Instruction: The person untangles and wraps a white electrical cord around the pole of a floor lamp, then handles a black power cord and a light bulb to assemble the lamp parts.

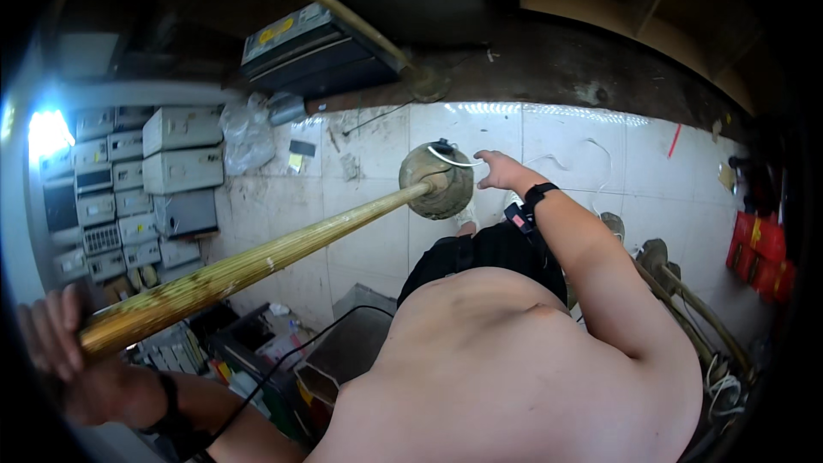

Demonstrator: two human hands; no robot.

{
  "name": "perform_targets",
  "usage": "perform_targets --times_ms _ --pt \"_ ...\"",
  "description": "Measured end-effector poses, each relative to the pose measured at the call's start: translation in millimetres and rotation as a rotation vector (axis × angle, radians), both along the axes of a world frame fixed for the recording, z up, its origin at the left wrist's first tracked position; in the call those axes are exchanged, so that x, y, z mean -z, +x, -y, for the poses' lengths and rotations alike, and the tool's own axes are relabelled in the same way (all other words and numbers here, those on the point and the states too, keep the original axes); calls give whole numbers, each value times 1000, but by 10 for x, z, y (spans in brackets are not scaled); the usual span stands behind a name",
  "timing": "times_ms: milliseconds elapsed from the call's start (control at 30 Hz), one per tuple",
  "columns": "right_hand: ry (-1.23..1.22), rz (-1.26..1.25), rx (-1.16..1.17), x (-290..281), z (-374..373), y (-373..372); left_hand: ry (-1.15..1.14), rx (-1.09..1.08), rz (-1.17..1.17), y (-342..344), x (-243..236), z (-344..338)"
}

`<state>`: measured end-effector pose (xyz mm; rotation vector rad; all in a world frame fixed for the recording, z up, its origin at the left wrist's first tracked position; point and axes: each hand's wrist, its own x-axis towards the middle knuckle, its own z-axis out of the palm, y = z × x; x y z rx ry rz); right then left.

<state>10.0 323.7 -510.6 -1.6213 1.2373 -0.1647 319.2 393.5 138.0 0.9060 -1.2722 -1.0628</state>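
Both hands are busy: left hand (64,351) grips the pole (257,266), right hand (501,170), fingers loosely spread, touches its round head (441,182), which could slip sideways on the tiles (566,163).

left hand (60,360) gripping the end of a long yellowish pole (249,266), its round grimy head (439,182) up over the tiled floor (583,154), right hand (501,170) open, just beside that head
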Motion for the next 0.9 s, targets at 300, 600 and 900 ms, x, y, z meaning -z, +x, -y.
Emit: perform_targets --times_ms 300,600,900 --pt "117 -172 -205 363 -529 501 -153 -547 426 -14 -440 -815" --pt "267 154 379 -99 -138 -184 20 -93 115 5 450 -218" --pt "84 33 304 -1275 62 -621 141 163 154 378 1506 455"
